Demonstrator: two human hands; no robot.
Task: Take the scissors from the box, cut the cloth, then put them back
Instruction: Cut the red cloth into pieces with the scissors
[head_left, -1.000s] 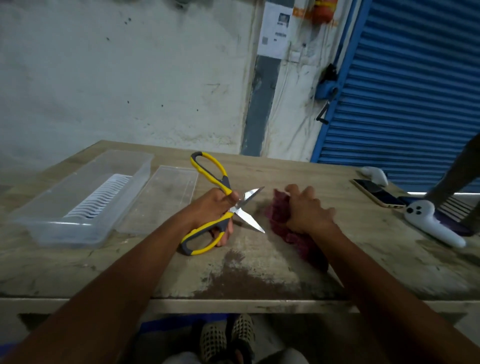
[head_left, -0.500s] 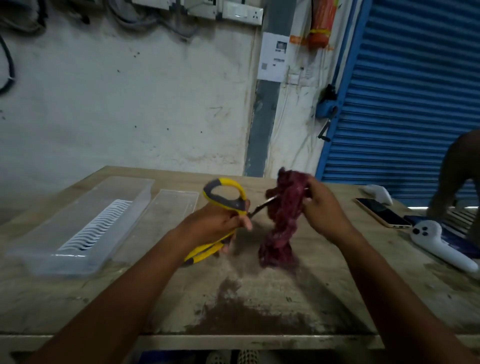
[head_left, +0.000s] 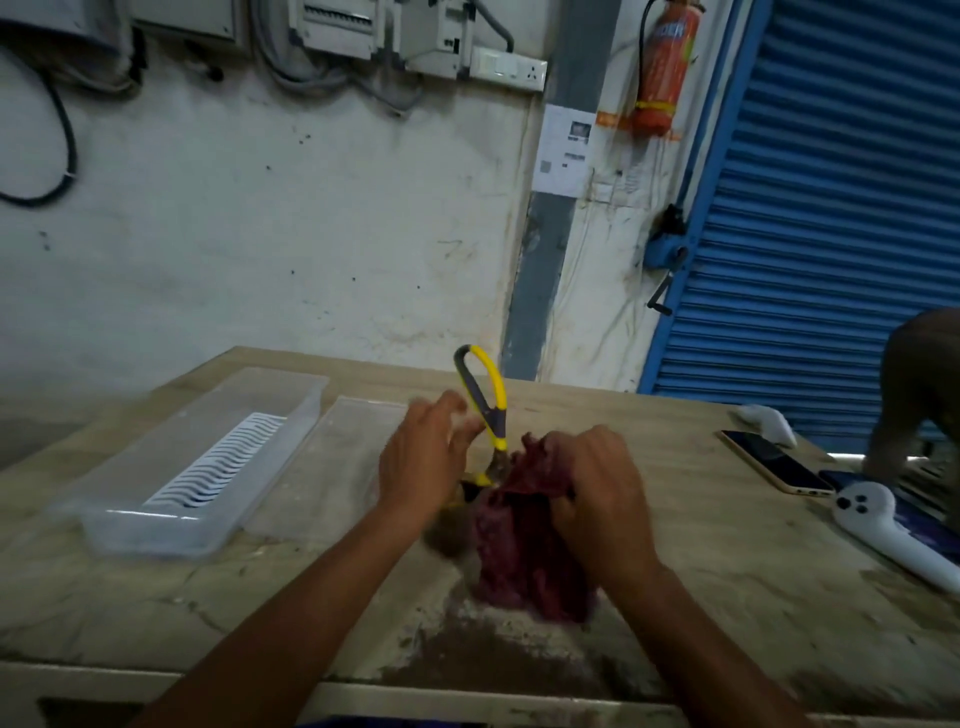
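My left hand (head_left: 423, 457) holds the yellow-and-grey scissors (head_left: 485, 402), one handle loop sticking up above my fingers. The blades point right and vanish into the dark red cloth (head_left: 524, 551), so I cannot see how far apart they are. My right hand (head_left: 605, 493) grips the bunched cloth at its top and holds it up, its lower end hanging near the tabletop. The clear plastic box (head_left: 202, 457) with a white ribbed insert lies to the left on the wooden table (head_left: 311, 597).
The box's clear lid (head_left: 337, 457) lies flat between the box and my hands. A phone (head_left: 774, 467) and two white controllers (head_left: 893, 530) rest at the table's right. Another person's limb shows at the far right, before a blue shutter.
My right hand has lifted the cloth off the table and bunched it. The scissors have swung upright, their blades now inside the cloth. The camera has tilted up.
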